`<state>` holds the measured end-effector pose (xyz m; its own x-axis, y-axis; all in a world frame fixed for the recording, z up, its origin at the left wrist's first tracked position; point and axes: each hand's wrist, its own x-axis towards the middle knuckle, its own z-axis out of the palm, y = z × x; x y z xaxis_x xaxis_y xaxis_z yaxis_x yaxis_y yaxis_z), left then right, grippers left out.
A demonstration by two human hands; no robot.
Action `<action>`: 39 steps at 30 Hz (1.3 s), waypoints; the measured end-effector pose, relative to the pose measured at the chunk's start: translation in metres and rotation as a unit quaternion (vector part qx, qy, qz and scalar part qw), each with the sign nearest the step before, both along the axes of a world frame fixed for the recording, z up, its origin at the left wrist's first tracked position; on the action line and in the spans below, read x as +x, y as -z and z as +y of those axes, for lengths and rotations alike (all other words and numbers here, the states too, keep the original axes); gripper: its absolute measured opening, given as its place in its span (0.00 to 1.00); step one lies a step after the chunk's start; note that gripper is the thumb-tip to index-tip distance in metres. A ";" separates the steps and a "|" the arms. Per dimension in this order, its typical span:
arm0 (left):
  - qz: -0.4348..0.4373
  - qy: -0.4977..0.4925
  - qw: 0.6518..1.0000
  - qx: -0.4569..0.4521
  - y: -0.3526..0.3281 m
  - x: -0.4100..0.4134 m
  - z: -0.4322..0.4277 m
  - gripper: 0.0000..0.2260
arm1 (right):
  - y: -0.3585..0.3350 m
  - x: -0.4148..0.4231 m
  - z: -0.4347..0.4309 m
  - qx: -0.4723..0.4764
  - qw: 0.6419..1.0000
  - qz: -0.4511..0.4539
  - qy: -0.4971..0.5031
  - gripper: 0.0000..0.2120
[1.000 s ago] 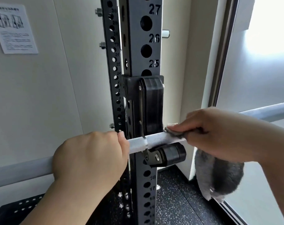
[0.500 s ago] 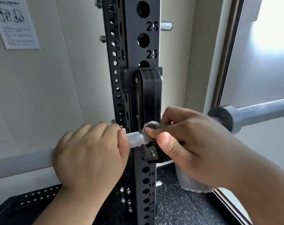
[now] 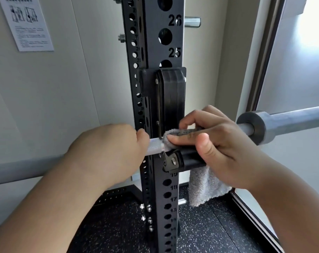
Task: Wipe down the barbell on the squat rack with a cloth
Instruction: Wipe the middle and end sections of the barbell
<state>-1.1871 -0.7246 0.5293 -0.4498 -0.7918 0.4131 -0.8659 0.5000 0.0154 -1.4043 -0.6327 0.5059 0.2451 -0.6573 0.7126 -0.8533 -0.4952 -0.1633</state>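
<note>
A silver barbell (image 3: 156, 146) lies across the black J-hook (image 3: 173, 161) of the squat rack upright (image 3: 160, 42). Its collar and sleeve (image 3: 253, 127) stick out to the right. My left hand (image 3: 107, 152) grips the bar just left of the upright. My right hand (image 3: 215, 147) holds a grey cloth (image 3: 180, 133) wrapped over the bar at the hook, thumb toward me. The cloth's loose end (image 3: 204, 187) hangs below the hook. The bar under both hands is hidden.
A paper notice (image 3: 25, 22) hangs on the cream wall at upper left. A frosted glass door (image 3: 291, 70) stands at the right. A steel peg (image 3: 192, 21) juts from the upright near hole 26. Black speckled rubber flooring (image 3: 200, 230) lies below.
My right hand slid the cloth leftward along the bar, from right of the hook to the hook beside the upright. The collar came into view. My left hand stayed in place.
</note>
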 end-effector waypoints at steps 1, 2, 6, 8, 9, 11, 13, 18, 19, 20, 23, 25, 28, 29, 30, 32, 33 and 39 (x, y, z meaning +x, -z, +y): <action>0.001 -0.003 1.000 0.010 -0.001 0.000 0.002 0.21 | 0.001 -0.007 0.003 0.004 1.000 -0.007 0.002 0.33; 0.006 -0.005 1.000 0.019 0.000 -0.001 0.005 0.21 | 0.003 -0.013 0.007 0.006 1.000 -0.019 0.006 0.33; 0.028 -0.005 0.999 0.023 -0.004 -0.003 0.004 0.15 | 0.000 -0.004 0.003 -0.005 1.000 -0.026 0.000 0.32; 0.031 -0.002 0.999 0.011 -0.001 -0.003 0.004 0.13 | -0.001 0.012 -0.003 -0.010 1.000 -0.008 -0.025 0.33; 0.029 0.007 0.999 -0.011 0.002 -0.003 0.004 0.14 | -0.001 0.016 -0.004 -0.013 0.999 -0.006 -0.031 0.34; -0.016 -0.003 0.996 -0.084 0.008 0.000 0.010 0.22 | 0.004 0.013 -0.003 -0.016 0.999 -0.024 -0.019 0.34; -0.023 0.018 0.982 -0.188 0.021 0.006 0.012 0.26 | 0.012 0.002 0.003 -0.020 0.998 -0.060 0.006 0.34; 0.005 0.059 0.976 -0.209 0.025 0.011 0.013 0.21 | 0.018 0.012 0.003 -0.060 0.989 -0.122 0.057 0.39; 0.012 0.059 0.977 -0.206 0.025 0.009 0.013 0.21 | 0.019 0.020 0.001 -0.064 0.989 -0.113 0.063 0.39; 0.018 0.058 0.976 -0.211 0.026 0.008 0.013 0.22 | 0.020 0.025 0.000 -0.067 0.990 -0.102 0.067 0.39; 0.042 0.050 0.971 -0.230 0.028 0.007 0.015 0.22 | 0.025 0.017 0.005 -0.058 0.991 -0.075 0.098 0.40; 0.045 0.050 0.971 -0.230 0.030 0.007 0.014 0.22 | 0.032 -0.002 0.015 -0.075 0.982 -0.070 0.156 0.39; 0.046 0.035 0.972 -0.226 0.030 0.004 0.011 0.24 | 0.045 -0.006 0.021 -0.105 0.967 -0.064 0.222 0.37; 0.045 0.024 0.974 -0.222 0.030 0.003 0.009 0.25 | 0.050 0.000 0.020 -0.099 0.968 -0.068 0.218 0.37; 0.046 0.016 0.974 -0.220 0.030 0.002 0.008 0.27 | 0.054 0.006 0.019 -0.086 0.972 -0.080 0.202 0.38; 0.056 0.012 0.975 -0.217 0.032 0.002 0.006 0.29 | 0.056 0.010 0.021 -0.058 0.978 -0.082 0.183 0.38; 0.062 0.015 0.975 -0.214 0.032 0.002 0.005 0.29 | 0.055 0.007 0.024 -0.061 0.975 -0.061 0.203 0.37; 0.066 0.019 0.975 -0.211 0.034 -0.001 0.001 0.27 | 0.053 -0.007 0.030 -0.092 0.942 -0.052 0.317 0.36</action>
